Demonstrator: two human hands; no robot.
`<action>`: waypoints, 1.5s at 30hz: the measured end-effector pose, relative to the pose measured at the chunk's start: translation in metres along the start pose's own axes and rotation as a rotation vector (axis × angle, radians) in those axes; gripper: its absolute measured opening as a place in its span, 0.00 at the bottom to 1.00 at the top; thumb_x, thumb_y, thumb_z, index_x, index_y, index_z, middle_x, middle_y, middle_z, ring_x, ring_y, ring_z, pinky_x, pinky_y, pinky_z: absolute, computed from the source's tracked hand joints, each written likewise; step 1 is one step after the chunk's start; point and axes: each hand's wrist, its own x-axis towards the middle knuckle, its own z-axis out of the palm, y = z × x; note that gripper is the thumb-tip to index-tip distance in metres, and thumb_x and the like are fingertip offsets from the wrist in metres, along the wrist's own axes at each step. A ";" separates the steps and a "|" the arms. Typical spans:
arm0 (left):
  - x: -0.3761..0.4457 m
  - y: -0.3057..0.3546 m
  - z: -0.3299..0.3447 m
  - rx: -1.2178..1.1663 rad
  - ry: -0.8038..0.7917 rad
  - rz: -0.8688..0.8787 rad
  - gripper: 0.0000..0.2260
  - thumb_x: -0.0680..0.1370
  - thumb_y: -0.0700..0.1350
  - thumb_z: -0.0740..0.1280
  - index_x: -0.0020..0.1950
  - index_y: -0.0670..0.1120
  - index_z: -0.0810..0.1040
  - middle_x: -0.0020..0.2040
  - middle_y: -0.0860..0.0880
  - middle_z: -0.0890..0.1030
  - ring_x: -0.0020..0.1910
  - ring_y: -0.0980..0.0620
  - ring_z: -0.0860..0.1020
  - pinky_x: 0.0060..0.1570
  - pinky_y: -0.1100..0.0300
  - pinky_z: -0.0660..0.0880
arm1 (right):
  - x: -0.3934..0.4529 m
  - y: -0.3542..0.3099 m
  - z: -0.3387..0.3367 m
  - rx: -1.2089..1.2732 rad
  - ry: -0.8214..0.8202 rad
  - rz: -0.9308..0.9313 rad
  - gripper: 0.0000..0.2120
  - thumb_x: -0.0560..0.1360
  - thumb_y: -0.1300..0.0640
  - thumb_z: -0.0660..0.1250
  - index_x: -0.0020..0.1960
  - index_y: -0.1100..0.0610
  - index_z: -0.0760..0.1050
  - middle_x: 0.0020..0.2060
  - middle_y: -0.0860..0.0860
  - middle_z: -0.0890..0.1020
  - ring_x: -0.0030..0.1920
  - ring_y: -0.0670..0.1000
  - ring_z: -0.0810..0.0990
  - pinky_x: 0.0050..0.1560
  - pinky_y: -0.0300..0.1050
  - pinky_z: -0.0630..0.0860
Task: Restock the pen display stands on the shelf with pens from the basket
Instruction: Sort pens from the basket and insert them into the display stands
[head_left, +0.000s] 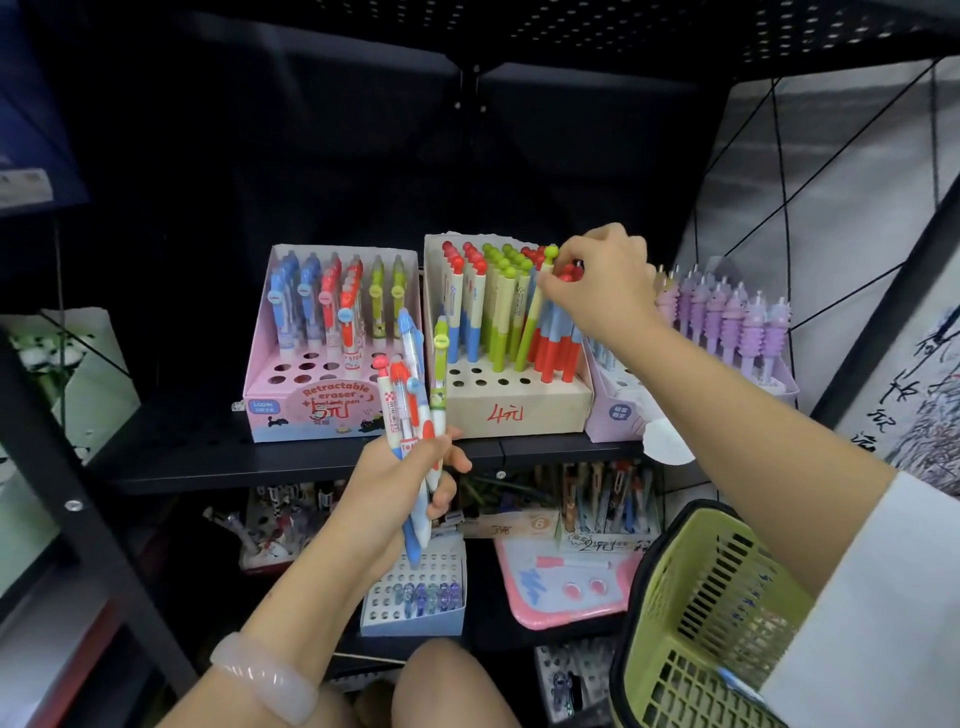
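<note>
My left hand (400, 483) grips a bunch of pens (410, 410), held upright in front of the shelf edge. My right hand (597, 283) reaches over the beige stand (519, 413) marked 4 and pinches the top of a green-capped pen (537, 306) that leans among the red and blue ones. The pink stand (291, 395) marked 5 sits to the left with several open holes in its front rows. A lilac stand (618, 410) of purple pens is on the right. The green basket (691, 618) hangs at my right forearm, with a blue pen showing inside.
The black metal shelf (291, 462) carries the three stands. Below it sit more pen boxes, a white holed stand (415, 597) and a pink board (566, 587). A black frame post (78, 509) runs down the left. My knee (447, 686) is at the bottom.
</note>
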 end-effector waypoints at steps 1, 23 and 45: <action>0.000 0.000 0.001 -0.004 0.000 0.002 0.06 0.79 0.38 0.60 0.50 0.38 0.75 0.31 0.47 0.79 0.21 0.55 0.65 0.20 0.66 0.64 | 0.000 0.000 0.002 -0.012 -0.025 -0.018 0.10 0.73 0.48 0.68 0.47 0.55 0.79 0.60 0.53 0.71 0.63 0.56 0.64 0.56 0.46 0.60; -0.008 0.010 -0.014 -0.003 0.012 0.032 0.07 0.79 0.38 0.60 0.51 0.40 0.77 0.33 0.46 0.80 0.21 0.54 0.68 0.21 0.65 0.66 | -0.059 -0.065 0.033 0.761 -0.560 0.076 0.12 0.77 0.53 0.65 0.56 0.59 0.76 0.43 0.52 0.81 0.39 0.43 0.77 0.35 0.31 0.75; -0.016 0.034 -0.069 0.065 0.198 0.087 0.08 0.78 0.39 0.63 0.39 0.43 0.72 0.26 0.49 0.71 0.21 0.54 0.66 0.20 0.64 0.66 | 0.006 -0.110 0.073 0.310 -0.181 -0.100 0.10 0.77 0.56 0.64 0.52 0.63 0.74 0.43 0.57 0.82 0.45 0.55 0.80 0.47 0.50 0.76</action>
